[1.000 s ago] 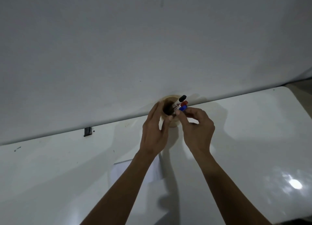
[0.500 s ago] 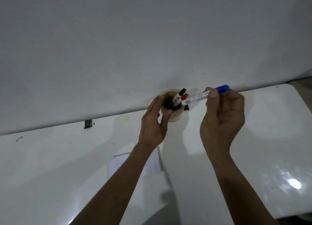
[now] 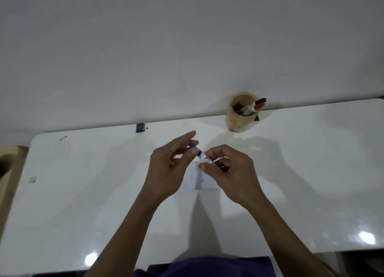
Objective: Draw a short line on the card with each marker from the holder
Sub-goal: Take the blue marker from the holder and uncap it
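Note:
A blue-capped marker (image 3: 202, 156) is held level between both hands above the white card (image 3: 200, 178). My left hand (image 3: 169, 166) pinches the blue cap end. My right hand (image 3: 227, 168) grips the white barrel. The card lies flat on the table, partly hidden under the hands. A tan wooden holder (image 3: 239, 118) stands at the table's far edge against the wall. It holds a red-capped marker (image 3: 257, 107) and a black-capped marker (image 3: 261, 100), both leaning right.
The glossy white table (image 3: 83, 193) meets a grey wall at the back. A small black clip (image 3: 140, 127) sits on the far edge at left. A wooden object (image 3: 8, 164) shows beyond the table's left edge.
My right hand drew the blue marker out of the holder and brought it down over the card. My left hand let go of the holder and took the marker's cap end.

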Tool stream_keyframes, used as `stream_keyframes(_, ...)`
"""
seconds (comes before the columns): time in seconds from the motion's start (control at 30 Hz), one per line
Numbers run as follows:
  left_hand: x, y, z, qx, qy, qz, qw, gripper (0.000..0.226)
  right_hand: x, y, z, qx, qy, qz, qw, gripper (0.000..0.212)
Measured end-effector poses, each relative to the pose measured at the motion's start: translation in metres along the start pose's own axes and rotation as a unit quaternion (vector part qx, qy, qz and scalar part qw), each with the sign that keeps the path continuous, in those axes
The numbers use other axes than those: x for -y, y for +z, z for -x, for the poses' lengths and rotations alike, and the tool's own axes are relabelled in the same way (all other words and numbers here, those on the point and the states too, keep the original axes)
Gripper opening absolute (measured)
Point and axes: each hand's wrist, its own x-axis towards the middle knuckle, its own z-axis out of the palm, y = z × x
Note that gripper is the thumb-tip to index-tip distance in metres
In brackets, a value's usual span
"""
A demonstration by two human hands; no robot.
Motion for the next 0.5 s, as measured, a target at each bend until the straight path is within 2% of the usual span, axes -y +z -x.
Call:
stream_keyframes(0.17, 0.02, -0.043, 0.027, -0.02, -0.037, 0.041, 0.998, 0.018, 0.015, 0.029, 0.018, 0.07, -0.003, 0.045, 0.997, 0.015)
stream_keyframes(0.3, 0.033, -0.072, 0.041, -0.041, -0.05, 0.071, 0.995, 0.018, 0.028, 0.039, 0.02, 0.092, 0.029, 0.045, 0.994, 0.031)
stream_keyframes(0.37, 0.041, -0.087, 0.049, -0.033, -0.051, 0.067, 0.996, 0.018, 0.034, 0.043, 0.022, 0.085, 0.047, -0.004, 0.995, 0.03)
stream_keyframes(0.5, 0.057, -0.109, 0.062, -0.012, -0.024, -0.007, 1.0, 0.016, 0.043, 0.061, 0.029, 0.035, 0.094, -0.154, 0.983, 0.033)
